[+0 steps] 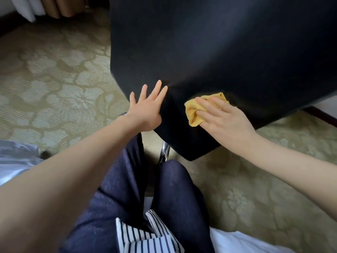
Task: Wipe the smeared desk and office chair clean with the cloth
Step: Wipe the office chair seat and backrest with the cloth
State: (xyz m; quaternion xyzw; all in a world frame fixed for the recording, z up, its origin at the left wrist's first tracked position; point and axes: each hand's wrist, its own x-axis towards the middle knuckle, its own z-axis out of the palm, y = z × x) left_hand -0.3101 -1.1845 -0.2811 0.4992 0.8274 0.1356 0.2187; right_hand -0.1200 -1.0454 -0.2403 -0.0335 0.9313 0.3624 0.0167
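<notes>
A black office chair (218,52) fills the upper middle and right of the head view, its dark padded surface facing me. My right hand (224,117) lies flat over a crumpled yellow cloth (198,108) and presses it against the chair's lower part. My left hand (147,108) rests with straight, spread fingers on the chair's left edge, beside the cloth hand. The desk is out of view.
A chrome chair leg (165,152) shows under the seat near my knees in dark trousers (127,189). Patterned beige carpet (54,79) covers the floor left and right. White bedding (14,157) lies at the left edge and bottom right.
</notes>
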